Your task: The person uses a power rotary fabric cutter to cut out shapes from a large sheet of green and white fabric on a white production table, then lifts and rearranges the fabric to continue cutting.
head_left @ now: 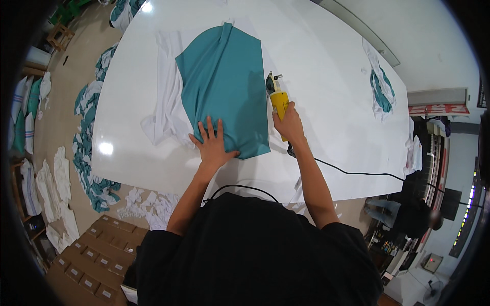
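No word or number can be read. Near left, the brown cardboard boxes (97, 246) carry small white labels (88, 283), well over 5 of them in view; their print is too small to make out. In the right hand (290, 122), the yellow power tool (278, 102) bears small dark markings on its body, likewise unreadable. At far right, 1 red strip (440, 109) shows pale marks, and whether these are letters cannot be told.

White table (337, 92) with teal fabric (229, 86), white cloth (166, 97), teal-and-white bundle (381, 94)
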`<move>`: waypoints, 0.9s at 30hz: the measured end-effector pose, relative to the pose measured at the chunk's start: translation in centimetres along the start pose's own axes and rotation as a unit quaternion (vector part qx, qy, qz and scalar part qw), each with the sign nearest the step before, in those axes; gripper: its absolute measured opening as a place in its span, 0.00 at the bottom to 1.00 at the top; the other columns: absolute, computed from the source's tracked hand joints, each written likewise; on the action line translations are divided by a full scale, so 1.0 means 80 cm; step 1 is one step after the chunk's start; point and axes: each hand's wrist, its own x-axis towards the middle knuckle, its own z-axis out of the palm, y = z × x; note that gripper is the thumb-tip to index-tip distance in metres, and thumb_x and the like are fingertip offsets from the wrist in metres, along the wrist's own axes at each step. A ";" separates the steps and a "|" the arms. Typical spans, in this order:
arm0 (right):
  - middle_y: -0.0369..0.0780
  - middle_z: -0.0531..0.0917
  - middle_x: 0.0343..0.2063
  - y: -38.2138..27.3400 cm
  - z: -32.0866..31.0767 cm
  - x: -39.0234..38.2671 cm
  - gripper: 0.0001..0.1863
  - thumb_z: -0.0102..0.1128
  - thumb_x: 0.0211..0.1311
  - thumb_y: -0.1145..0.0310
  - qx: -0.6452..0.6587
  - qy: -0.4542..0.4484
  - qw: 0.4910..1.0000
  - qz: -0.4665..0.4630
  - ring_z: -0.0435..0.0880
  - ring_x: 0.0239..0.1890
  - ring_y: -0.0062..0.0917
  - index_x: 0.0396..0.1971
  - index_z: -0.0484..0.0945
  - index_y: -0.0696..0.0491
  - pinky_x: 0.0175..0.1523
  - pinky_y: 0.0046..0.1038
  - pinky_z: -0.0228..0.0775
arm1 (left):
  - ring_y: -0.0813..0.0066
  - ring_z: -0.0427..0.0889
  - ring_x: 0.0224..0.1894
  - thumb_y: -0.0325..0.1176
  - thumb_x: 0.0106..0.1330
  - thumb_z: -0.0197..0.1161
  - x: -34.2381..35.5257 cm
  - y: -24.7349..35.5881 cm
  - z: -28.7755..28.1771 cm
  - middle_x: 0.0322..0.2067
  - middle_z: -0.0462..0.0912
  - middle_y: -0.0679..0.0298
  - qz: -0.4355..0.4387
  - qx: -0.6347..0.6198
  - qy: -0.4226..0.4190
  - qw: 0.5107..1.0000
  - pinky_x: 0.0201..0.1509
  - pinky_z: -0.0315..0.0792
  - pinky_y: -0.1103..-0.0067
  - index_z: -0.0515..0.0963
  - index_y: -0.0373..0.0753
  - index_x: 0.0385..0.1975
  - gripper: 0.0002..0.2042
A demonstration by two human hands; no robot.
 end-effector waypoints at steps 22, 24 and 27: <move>0.63 0.83 0.41 -0.064 -0.012 0.216 0.32 0.63 0.60 0.54 -0.030 0.011 0.999 -0.018 0.86 0.43 0.58 0.51 0.62 0.65 0.47 0.49 0.80 | 0.31 0.36 0.78 0.64 0.35 0.81 0.004 -0.002 0.004 0.79 0.36 0.44 0.001 -0.002 0.024 1.000 0.64 0.35 0.22 0.47 0.45 0.79 0.69; 0.61 0.82 0.46 -0.076 -0.017 0.233 0.33 0.62 0.61 0.55 -0.034 -0.011 0.999 0.003 0.86 0.47 0.55 0.55 0.62 0.64 0.51 0.48 0.80 | 0.31 0.35 0.78 0.65 0.35 0.80 0.005 -0.003 0.004 0.79 0.36 0.44 -0.003 -0.004 0.020 1.000 0.64 0.35 0.22 0.48 0.45 0.79 0.69; 0.61 0.82 0.47 -0.086 -0.018 0.260 0.34 0.62 0.61 0.54 -0.040 -0.010 0.999 -0.002 0.86 0.48 0.55 0.56 0.61 0.64 0.52 0.47 0.80 | 0.30 0.35 0.78 0.64 0.35 0.80 0.005 -0.003 0.006 0.79 0.35 0.44 -0.001 -0.007 0.023 1.000 0.64 0.34 0.22 0.48 0.45 0.79 0.69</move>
